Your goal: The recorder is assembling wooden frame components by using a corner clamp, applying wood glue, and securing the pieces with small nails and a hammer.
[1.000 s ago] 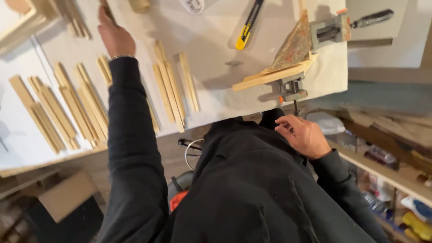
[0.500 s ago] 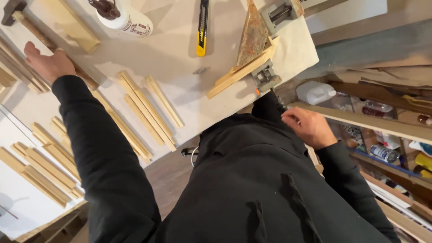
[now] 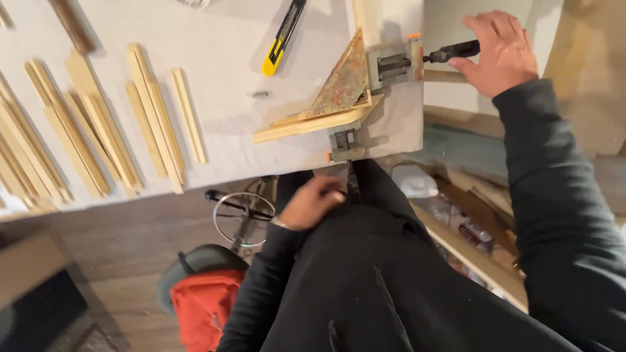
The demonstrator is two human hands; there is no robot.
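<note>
Along the table's left side, on the white tabletop [image 3: 222, 72]: loose pale wood strips [image 3: 98, 130], square-section, raw and unfinished, lying in rough parallel groups. One darker strip [image 3: 68, 26] sits at the top edge.

Further right is a yellow-and-black utility knife [image 3: 283, 36], with a small metal bit [image 3: 261, 94] just below it. Neither is being touched.

Below the table edge, low in frame, are a red bag [image 3: 208, 306] and a wire ring [image 3: 239, 218] on the floor.

The work piece sits at the table's near right corner. A grey cast-metal corner clamp [image 3: 385, 68] with a rusty triangular plate [image 3: 342, 85] holds two clamped strips [image 3: 313, 122] meeting at an angle.

Left hand [image 3: 313, 202]: hangs just under the table edge below the clamp's lower screw [image 3: 345, 140], fingers curled. Whatever it has hold of is hidden against the black jacket, so I can't tell the grip.

Right hand [image 3: 499, 52]: on the black handle [image 3: 453, 50] of the side screw. Light fingertip-and-thumb hold on the handle's end, the other fingers spread, not a full fist.

My read is that the step in hand is working the clamp screws with the strips seated in the corner. Any further turn calls for the joint staying flush against the plate. Thin softwood dents and slips easily, so keep the torque gentle and even on both screws.

Right of the table is a wooden shelf [image 3: 482, 261] with blurred clutter.
</note>
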